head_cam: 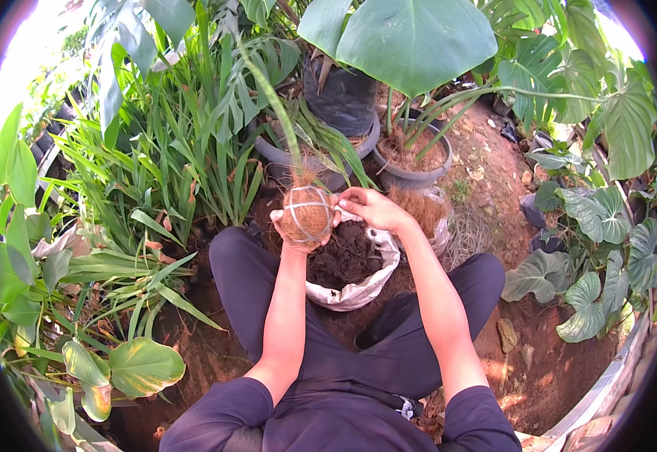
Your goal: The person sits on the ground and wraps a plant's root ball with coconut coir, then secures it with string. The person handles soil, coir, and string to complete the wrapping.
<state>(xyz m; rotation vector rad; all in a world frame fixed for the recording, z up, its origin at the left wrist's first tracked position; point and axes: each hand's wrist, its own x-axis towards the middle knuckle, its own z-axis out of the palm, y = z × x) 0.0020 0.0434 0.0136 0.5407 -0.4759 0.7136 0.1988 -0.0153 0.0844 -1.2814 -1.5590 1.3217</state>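
A round ball of brown coconut fibre, bound with pale cord, rests in my left hand, whose fingers curl up around its sides. Out of its top rises a thick green stem, leading up to a split-leaf plant. My right hand is at the ball's right side with bent fingers; whether it pinches an end of cord is too small to tell. Below both hands, between my legs, a white woven sack with a rolled-down rim holds dark soil.
Behind the sack stand a grey pot with a large-leaved plant and a wider basin bearing a black plant bag. Loose coconut fibre fills a clear bag at right. Dense strappy leaves crowd the left; broad-leaved plants line the right.
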